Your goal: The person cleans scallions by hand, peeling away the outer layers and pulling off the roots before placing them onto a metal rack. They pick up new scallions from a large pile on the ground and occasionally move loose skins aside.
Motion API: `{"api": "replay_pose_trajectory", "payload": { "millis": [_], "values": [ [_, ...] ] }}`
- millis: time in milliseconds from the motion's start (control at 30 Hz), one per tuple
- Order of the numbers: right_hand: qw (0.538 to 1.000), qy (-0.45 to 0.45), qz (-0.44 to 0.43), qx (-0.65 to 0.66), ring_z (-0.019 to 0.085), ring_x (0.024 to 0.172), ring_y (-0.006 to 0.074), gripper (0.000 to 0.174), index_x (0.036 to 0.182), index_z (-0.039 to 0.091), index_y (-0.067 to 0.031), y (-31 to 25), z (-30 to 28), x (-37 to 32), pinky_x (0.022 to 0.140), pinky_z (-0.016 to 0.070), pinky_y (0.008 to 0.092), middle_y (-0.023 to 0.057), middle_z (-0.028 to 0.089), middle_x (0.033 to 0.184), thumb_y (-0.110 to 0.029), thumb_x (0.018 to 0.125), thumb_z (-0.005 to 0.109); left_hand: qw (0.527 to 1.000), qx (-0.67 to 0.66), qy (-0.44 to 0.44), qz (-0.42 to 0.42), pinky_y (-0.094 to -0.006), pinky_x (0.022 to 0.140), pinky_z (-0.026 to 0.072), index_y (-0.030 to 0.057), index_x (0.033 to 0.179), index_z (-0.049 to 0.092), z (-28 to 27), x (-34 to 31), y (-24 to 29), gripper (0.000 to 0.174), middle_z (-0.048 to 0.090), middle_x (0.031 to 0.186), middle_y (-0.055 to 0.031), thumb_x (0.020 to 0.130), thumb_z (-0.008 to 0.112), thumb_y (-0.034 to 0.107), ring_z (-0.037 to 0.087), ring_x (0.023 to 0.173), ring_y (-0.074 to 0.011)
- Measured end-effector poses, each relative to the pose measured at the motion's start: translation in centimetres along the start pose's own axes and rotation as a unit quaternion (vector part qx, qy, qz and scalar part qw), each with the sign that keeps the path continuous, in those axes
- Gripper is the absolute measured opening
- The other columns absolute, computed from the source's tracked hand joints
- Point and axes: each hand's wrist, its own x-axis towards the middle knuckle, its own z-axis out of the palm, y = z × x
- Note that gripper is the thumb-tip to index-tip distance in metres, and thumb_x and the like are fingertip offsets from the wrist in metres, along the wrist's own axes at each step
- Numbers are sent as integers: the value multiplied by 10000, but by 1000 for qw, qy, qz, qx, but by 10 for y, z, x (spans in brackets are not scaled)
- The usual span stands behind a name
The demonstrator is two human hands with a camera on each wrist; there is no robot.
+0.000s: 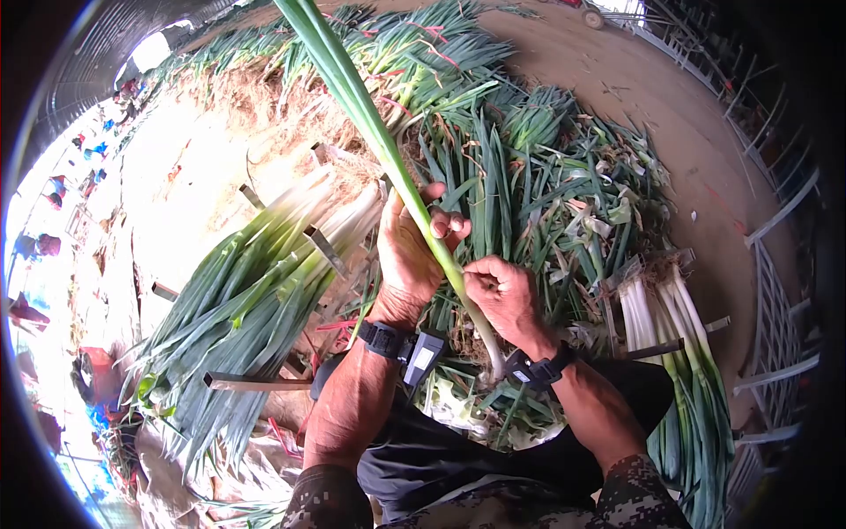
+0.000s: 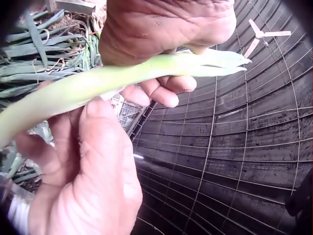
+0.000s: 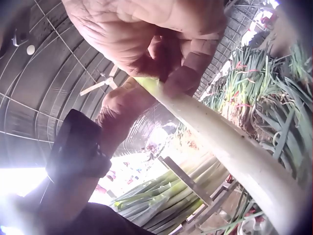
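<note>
One long green onion (image 1: 398,172) slants across the head view, green leaves toward the top and white root end low between the knees. My left hand (image 1: 412,251) holds its green part, palm up, with the fingers curled around it. Lower down, my right hand (image 1: 509,298) pinches the stalk with thumb and bent fingers. In the left wrist view the right thumb (image 2: 100,110) lies against the pale stalk, just below the left hand (image 2: 166,29). The right wrist view has the right hand (image 3: 146,24) over the stalk, its fingertips partly hidden.
A bundle of green onions (image 1: 256,282) lies at left on a rack with metal bars (image 1: 256,382). More stand in a holder (image 1: 656,309) at right. Loose leaves and trimmings (image 1: 573,212) cover the ground ahead, with tied bunches (image 1: 423,53) behind them.
</note>
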Motion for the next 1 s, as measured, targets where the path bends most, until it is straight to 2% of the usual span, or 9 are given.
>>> {"api": "replay_pose_trajectory", "payload": {
  "millis": [167, 267, 300, 433, 567, 667, 800, 900, 1000],
  "values": [
    [963, -15, 210, 167, 654, 701, 106, 176, 1014, 649, -7, 6, -9, -2, 559, 547, 250, 56, 693, 832, -157, 922, 652, 999, -20, -42, -5, -442, 769, 552, -5, 1183, 604, 1, -1, 3, 564, 504, 610, -43, 1021, 409, 499, 555, 697, -249],
    [881, 27, 236, 408, 687, 794, 138, 182, 1076, 614, -30, 29, -13, -10, 543, 566, 265, 71, 707, 949, -137, 932, 638, 998, -16, -63, 5, -403, 677, 534, 9, 1232, 588, -2, 1, 13, 558, 496, 592, -21, 1026, 387, 488, 528, 620, -217],
    [856, 38, 258, 448, 701, 814, 172, 181, 1085, 612, -26, 19, -16, -8, 565, 580, 288, 86, 711, 953, -139, 944, 607, 1000, -23, -7, 1, -329, 542, 460, 75, 1240, 566, 5, 0, 16, 556, 458, 569, -17, 1001, 422, 556, 496, 526, -171],
    [819, -5, 218, 532, 700, 790, 193, 174, 1069, 609, -19, -1, -23, -13, 622, 594, 320, 103, 697, 919, -140, 954, 561, 998, 40, 7, 39, -271, 457, 333, 115, 1255, 568, 1, 2, 28, 518, 437, 571, 3, 998, 427, 543, 393, 470, -131],
    [935, -134, 211, 251, 661, 684, 129, 158, 998, 617, -6, 11, -39, -39, 613, 556, 261, 50, 656, 796, -147, 940, 578, 996, 39, -9, 76, -266, 418, 335, 73, 1256, 565, -7, 4, 42, 504, 464, 570, -6, 1009, 434, 493, 401, 440, -123],
    [921, -231, 279, 146, 668, 663, 154, 178, 962, 652, -6, 60, -46, -83, 592, 521, 290, 94, 684, 765, -172, 903, 625, 993, 56, -31, 103, -273, 441, 337, 15, 1344, 493, -13, 1, 54, 550, 469, 620, -7, 1057, 316, 450, 388, 470, -123],
    [855, -352, 230, -304, 685, 713, 263, 266, 920, 685, -43, 182, -62, -178, 665, 514, 377, 155, 691, 814, -291, 825, 700, 989, 54, -21, 136, -266, 450, 334, 28, 1363, 481, -17, -2, 64, 545, 443, 629, -7, 1052, 339, 453, 380, 478, -119],
    [819, -445, 190, -309, 703, 769, 237, 263, 950, 701, -54, 185, -72, -180, 698, 522, 355, 153, 701, 836, -291, 835, 694, 985, 54, -38, 158, -262, 452, 330, 10, 1376, 465, -18, -3, 74, 564, 447, 650, -9, 1045, 378, 459, 374, 486, -116],
    [936, -193, 238, -175, 717, 813, 204, 227, 997, 713, -42, 121, -64, -133, 711, 533, 327, 138, 720, 869, -222, 860, 697, 981, 19, -93, 171, -265, 465, 335, -32, 1365, 462, -22, -2, 84, 558, 462, 679, -28, 1055, 375, 425, 400, 525, -127]
  ]
}}
